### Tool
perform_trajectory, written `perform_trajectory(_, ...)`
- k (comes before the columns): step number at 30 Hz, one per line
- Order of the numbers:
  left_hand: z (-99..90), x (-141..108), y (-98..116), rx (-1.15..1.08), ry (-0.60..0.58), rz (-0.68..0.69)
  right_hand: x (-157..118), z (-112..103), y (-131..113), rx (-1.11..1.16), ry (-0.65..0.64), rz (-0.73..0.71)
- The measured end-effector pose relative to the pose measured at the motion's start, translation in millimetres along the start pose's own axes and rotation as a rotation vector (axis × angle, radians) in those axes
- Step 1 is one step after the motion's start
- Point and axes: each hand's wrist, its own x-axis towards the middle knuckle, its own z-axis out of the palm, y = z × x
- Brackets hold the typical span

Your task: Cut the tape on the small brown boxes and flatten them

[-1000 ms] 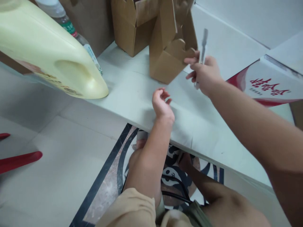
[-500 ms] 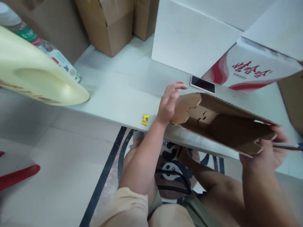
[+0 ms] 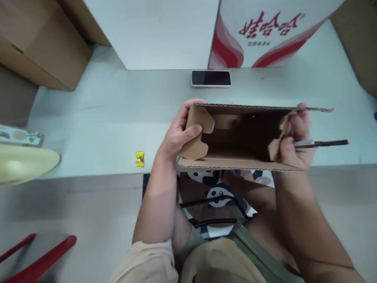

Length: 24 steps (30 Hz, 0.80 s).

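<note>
A brown cardboard box [image 3: 235,163] is held with its open side facing me, over the table's front edge. My left hand [image 3: 176,135] is closed on its left end, the thumb pressing on the notched end flap [image 3: 196,151]. At the other end my right hand [image 3: 299,145] grips the torn-looking right flap [image 3: 275,149]. A slim pen-like tool [image 3: 330,143], pale near the fingers and dark toward the tip, sticks out rightward from that same hand; its exact kind cannot be made out. The inside of the box is dark.
On the pale table [image 3: 103,118] lie a small yellow wrapped sweet [image 3: 139,158] and a phone [image 3: 211,78]. White cartons [image 3: 165,35] stand behind, brown boxes [image 3: 59,51] at back left. A yellowish container [image 3: 26,163] is at the left edge, red legs [image 3: 47,255] on the floor below.
My left hand was spread beside the box's left end and now grips it with the thumb over the flap. The box has turned level, and my view has swung right.
</note>
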Motion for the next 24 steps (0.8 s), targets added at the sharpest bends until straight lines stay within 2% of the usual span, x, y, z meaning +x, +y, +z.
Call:
perform_trajectory(2, 0.5, 4.2, -4.8, 0.086, 0.012, 0.051, 2.4, -1.4, 11.0, 0.071, 0.029, -0.091)
perform_trajectory(4, -3.6, 9.9, -8.4, 0.201, -0.028, 0.147, 5.3, -1.1, 20.9, 0.202, 0.047, -0.191)
perform_trajectory(7, -12.7, 18.5, -11.1, 0.363, -0.173, 0.335, 7.8, 0.6, 29.6, 0.39, 0.049, -0.314)
perform_trajectory(9, -15.9, 21.4, -11.5, 0.416, -0.238, 0.457, 7.0, 0.4, 30.5, 0.443, 0.032, -0.286)
perform_trajectory(12, -14.6, 21.5, -11.3, 0.464, -0.243, 0.57, 2.8, -3.7, 28.1, 0.508, 0.005, -0.171)
perform_trajectory(15, -11.9, 21.5, -12.4, 0.485, -0.171, 0.605, -3.1, -9.5, 25.4, 0.559, -0.094, -0.152)
perform_trajectory(17, -11.9, 22.5, -14.0, 0.492, -0.122, 0.6, -6.4, -10.8, 24.4, 0.505, -0.136, -0.158)
perform_trajectory(20, -12.7, 22.4, -15.6, 0.504, -0.103, 0.562, -8.9, -6.8, 23.8, 0.404, -0.049, -0.151)
perform_trajectory(24, -7.6, 14.8, -12.8, 0.431, -0.15, 0.521, -10.0, -1.1, 22.1, 0.345, 0.111, -0.184)
